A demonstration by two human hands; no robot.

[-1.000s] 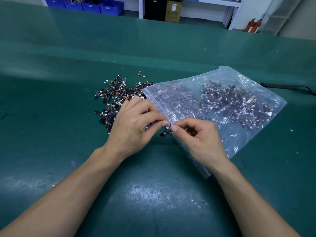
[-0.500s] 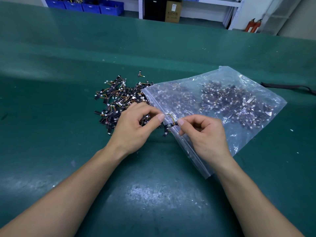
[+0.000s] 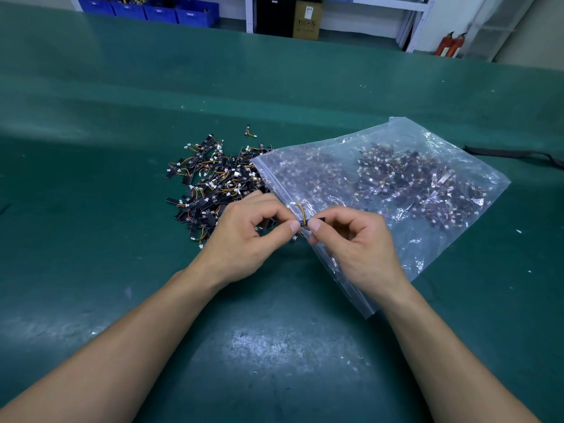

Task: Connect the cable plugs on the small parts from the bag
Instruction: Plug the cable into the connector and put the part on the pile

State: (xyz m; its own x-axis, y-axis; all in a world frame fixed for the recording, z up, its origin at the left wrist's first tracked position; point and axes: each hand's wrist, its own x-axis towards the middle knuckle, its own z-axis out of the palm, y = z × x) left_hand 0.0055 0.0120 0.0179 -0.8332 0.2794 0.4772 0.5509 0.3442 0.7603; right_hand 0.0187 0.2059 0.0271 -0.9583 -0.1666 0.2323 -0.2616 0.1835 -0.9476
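A small black part [image 3: 305, 221] with a looped yellow-and-orange cable and a white plug is held just above the green mat. My left hand [image 3: 247, 236] pinches its left end between thumb and forefinger. My right hand [image 3: 351, 236] pinches its right end the same way, over the mouth of the clear zip bag [image 3: 457, 227]. The bag lies flat and holds many more dark parts. A loose pile of the same parts [image 3: 213, 184] lies on the mat left of the bag's mouth, partly hidden behind my left hand.
One stray part [image 3: 248, 131] lies behind the pile. A black strap [image 3: 515, 154] lies at the right edge of the green mat [image 3: 122, 117]. Blue bins [image 3: 158, 10], a cardboard box [image 3: 307, 20] and shelving stand beyond the table's far edge.
Both hands have lifted slightly from the mat and drawn a little apart, stretching the small part between them. Its cable loop now stands up between my fingertips.
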